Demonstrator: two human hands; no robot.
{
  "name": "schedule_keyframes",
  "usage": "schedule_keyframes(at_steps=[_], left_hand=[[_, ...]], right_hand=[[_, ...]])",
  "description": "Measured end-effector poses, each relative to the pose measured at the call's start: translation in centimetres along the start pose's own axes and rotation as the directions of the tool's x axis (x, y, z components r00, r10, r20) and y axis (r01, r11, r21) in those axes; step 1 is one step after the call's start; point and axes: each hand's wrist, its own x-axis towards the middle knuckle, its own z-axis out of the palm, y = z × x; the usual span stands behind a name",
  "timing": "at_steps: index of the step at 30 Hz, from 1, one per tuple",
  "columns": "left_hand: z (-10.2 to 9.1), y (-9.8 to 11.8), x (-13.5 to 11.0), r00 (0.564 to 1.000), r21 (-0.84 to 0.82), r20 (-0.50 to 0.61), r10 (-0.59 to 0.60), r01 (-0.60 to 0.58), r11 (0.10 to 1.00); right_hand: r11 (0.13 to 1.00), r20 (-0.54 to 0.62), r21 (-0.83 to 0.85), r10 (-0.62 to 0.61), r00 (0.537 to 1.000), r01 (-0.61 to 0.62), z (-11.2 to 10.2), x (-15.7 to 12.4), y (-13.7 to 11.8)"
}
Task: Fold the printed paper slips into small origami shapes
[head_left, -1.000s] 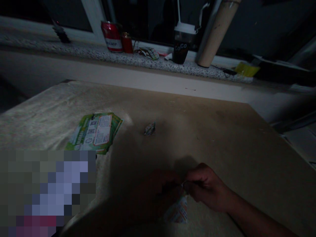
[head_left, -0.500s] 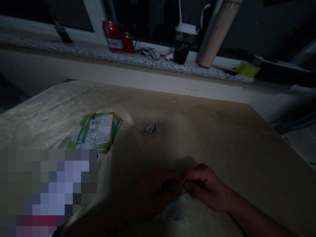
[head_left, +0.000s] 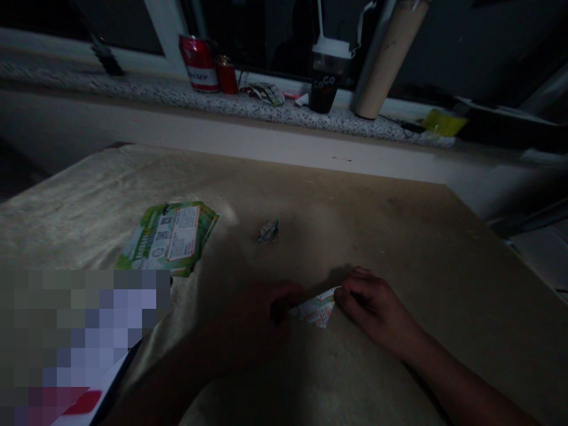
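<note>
Folded paper (head_left: 316,309), pinched by right hand (head_left: 377,309); left hand (head_left: 257,316) touching, shadowed

Your right hand (head_left: 373,309) is bare and round-knuckled; behind it, your right forearm (head_left: 452,368) is bare as well, smooth in outline and wider farther back; your left hand (head_left: 257,319) is bare too; behind it, your left forearm (head_left: 189,370) is in shadow, too dark for finer detail.
</note>
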Motion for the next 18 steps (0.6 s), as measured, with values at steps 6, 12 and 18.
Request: schedule_keyframes(at_steps=[6, 12, 18], left_hand=[[-0.1, -0.2, 0.6, 0.996, 0.137, -0.085, -0.013, 0.025, 0.99], [0.2, 0.1, 0.2, 0.996, 0.244, -0.09, -0.012, 0.034, 0.969], [1.4, 0.7, -0.9, 0.994, 0.463, 0.028, 0.104, -0.105, 0.88]], right_hand=[[0.998, 0.014, -0.061, 0.009, 1.0, -0.008, 0.2, -0.2, 0.5], [0.998, 0.026, -0.062, -0.011, 1.0, 0.013, 0.1, -0.1, 0.4], [0.998, 0.01, 0.021, -0.055, 0.998, 0.054, 0.4, 0.0, 0.2]])
